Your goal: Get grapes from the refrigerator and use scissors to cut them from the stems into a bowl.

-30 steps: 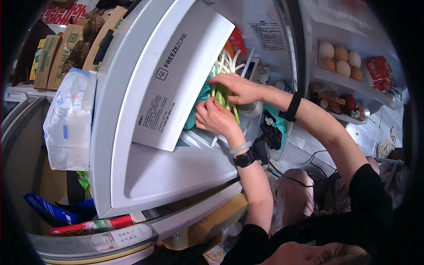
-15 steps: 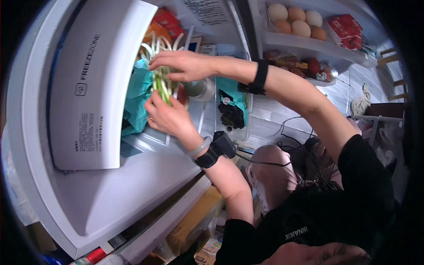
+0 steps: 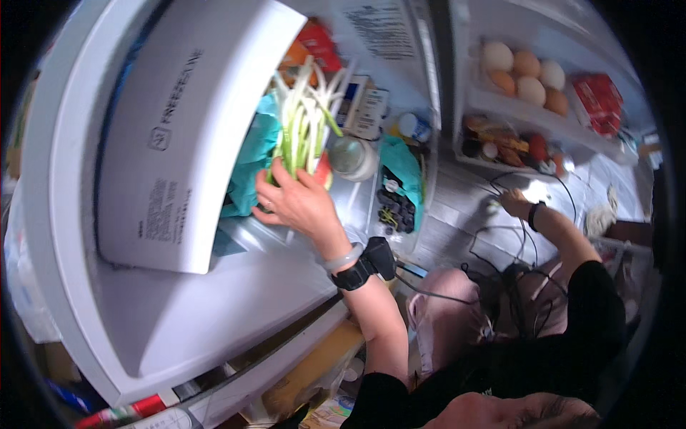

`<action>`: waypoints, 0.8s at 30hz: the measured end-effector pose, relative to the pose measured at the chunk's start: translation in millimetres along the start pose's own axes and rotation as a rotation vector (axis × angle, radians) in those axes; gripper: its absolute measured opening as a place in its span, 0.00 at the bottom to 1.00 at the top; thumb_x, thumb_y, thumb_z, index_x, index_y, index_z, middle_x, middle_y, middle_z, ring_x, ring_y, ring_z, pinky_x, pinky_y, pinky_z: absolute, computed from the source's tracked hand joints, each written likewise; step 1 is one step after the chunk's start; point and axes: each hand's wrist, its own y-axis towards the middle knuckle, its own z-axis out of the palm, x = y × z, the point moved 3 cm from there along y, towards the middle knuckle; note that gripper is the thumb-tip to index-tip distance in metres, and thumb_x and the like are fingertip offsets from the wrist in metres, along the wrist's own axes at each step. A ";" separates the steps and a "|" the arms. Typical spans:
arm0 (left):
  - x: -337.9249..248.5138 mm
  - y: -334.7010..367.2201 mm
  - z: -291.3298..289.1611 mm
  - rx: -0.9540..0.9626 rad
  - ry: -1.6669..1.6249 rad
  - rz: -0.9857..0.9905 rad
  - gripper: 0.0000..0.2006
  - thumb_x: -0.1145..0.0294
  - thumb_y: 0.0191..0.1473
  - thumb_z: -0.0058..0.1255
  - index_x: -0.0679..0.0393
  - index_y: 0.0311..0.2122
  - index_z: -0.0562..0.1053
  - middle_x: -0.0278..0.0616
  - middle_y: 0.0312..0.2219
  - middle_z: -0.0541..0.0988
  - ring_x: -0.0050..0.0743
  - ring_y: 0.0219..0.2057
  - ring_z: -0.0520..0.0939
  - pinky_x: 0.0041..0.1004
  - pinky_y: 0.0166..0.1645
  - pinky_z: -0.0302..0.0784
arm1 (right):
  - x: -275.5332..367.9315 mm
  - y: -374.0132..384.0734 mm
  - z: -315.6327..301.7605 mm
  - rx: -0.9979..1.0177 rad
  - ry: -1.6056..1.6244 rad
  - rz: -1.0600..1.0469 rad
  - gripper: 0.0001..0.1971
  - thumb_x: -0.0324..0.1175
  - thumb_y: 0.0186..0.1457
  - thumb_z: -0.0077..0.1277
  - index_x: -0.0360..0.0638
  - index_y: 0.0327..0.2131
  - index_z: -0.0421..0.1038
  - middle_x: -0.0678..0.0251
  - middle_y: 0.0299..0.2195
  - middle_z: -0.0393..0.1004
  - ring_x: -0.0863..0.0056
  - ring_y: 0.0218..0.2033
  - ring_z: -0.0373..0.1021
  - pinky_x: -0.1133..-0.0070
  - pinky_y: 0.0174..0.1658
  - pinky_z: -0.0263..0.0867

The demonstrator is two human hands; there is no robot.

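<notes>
A bunch of spring onions (image 3: 304, 121), white ends pointing up and away, leans inside the open fridge compartment. My left hand (image 3: 300, 204) has its fingers curled round the green lower part of the bunch. Beneath and beside the onions is a crumpled teal plastic bag (image 3: 246, 171). Part of a red item (image 3: 324, 171) shows behind my left hand. Far to the right, my right hand (image 3: 513, 204) is down by the grey floor with its fingers curled together. A small pale scrap (image 3: 493, 206) lies by its fingertips; whatever it grips is too small to make out.
A white fridge panel (image 3: 193, 136) stands left of the onions. A lidded jar (image 3: 352, 159) and a clear bin with a teal bag (image 3: 401, 164) sit to their right. Eggs (image 3: 531, 91) fill a door shelf (image 3: 493, 101). Black cables (image 3: 529, 247) trail over the floor.
My right hand has left the spring onions and swung right, down to the floor. My left hand stays on the bunch. The whole view has shifted a little.
</notes>
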 end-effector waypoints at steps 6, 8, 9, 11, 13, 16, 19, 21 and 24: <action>4.6 -3.4 -17.2 -0.018 0.039 0.061 0.12 0.69 0.42 0.52 0.50 0.36 0.71 0.40 0.41 0.64 0.37 0.49 0.63 0.54 0.55 0.46 | 47.0 47.6 46.1 0.190 0.126 0.267 0.10 0.37 0.52 0.39 0.47 0.34 0.69 0.68 0.32 0.72 0.73 0.34 0.68 0.74 0.35 0.57; -23.0 -6.6 -20.2 -0.045 -0.059 0.143 0.09 0.71 0.42 0.53 0.51 0.33 0.72 0.39 0.38 0.65 0.37 0.45 0.64 0.50 0.55 0.46 | 27.1 21.3 60.0 0.200 0.047 0.272 0.10 0.36 0.53 0.37 0.47 0.34 0.69 0.66 0.33 0.73 0.72 0.35 0.69 0.75 0.36 0.58; -33.5 -7.2 -18.5 -0.050 -0.084 0.140 0.09 0.71 0.42 0.53 0.51 0.33 0.72 0.39 0.38 0.65 0.37 0.45 0.64 0.50 0.55 0.46 | 13.7 7.7 60.0 0.219 0.053 0.301 0.10 0.36 0.53 0.37 0.48 0.34 0.69 0.66 0.32 0.74 0.72 0.35 0.70 0.75 0.36 0.59; -32.3 -8.0 -11.9 -0.052 -0.124 0.121 0.05 0.72 0.44 0.49 0.50 0.31 0.71 0.36 0.32 0.66 0.36 0.41 0.66 0.48 0.52 0.51 | 12.2 14.4 36.5 0.252 0.117 0.264 0.10 0.35 0.51 0.39 0.46 0.34 0.69 0.63 0.29 0.74 0.68 0.34 0.71 0.70 0.36 0.62; -14.0 -3.5 -7.8 -0.094 -0.096 0.086 0.06 0.75 0.42 0.51 0.52 0.29 0.73 0.36 0.31 0.67 0.35 0.38 0.66 0.43 0.50 0.51 | 34.1 49.2 -11.1 0.365 0.290 0.089 0.13 0.34 0.48 0.43 0.50 0.39 0.70 0.62 0.27 0.74 0.64 0.31 0.71 0.68 0.32 0.65; 23.7 -3.7 -5.7 -0.108 -0.002 0.061 0.06 0.69 0.42 0.53 0.54 0.29 0.73 0.35 0.29 0.68 0.35 0.37 0.68 0.43 0.51 0.52 | 79.9 95.0 -144.2 0.060 0.583 -0.132 0.11 0.37 0.44 0.47 0.42 0.31 0.66 0.56 0.23 0.73 0.58 0.26 0.71 0.63 0.30 0.65; -24.5 -13.4 0.8 -0.134 -0.157 0.062 0.10 0.60 0.44 0.53 0.52 0.31 0.72 0.34 0.27 0.67 0.33 0.37 0.68 0.47 0.50 0.53 | 32.9 58.9 -226.3 -0.173 0.948 -0.108 0.11 0.36 0.44 0.49 0.41 0.27 0.62 0.57 0.19 0.69 0.61 0.21 0.69 0.68 0.27 0.64; -21.0 -14.0 3.9 -0.124 -0.133 0.055 0.11 0.60 0.42 0.55 0.52 0.31 0.72 0.33 0.26 0.67 0.31 0.37 0.69 0.47 0.51 0.53 | 32.2 56.5 -307.2 -0.341 1.116 -0.146 0.09 0.34 0.45 0.49 0.41 0.28 0.63 0.59 0.18 0.68 0.64 0.19 0.68 0.73 0.25 0.63; -5.2 -7.8 2.5 -0.104 -0.105 0.075 0.11 0.64 0.41 0.56 0.53 0.32 0.73 0.34 0.28 0.69 0.33 0.38 0.69 0.44 0.53 0.51 | 30.1 64.4 -390.7 -0.873 0.966 -0.277 0.10 0.31 0.45 0.50 0.40 0.33 0.65 0.60 0.24 0.67 0.66 0.22 0.68 0.74 0.25 0.63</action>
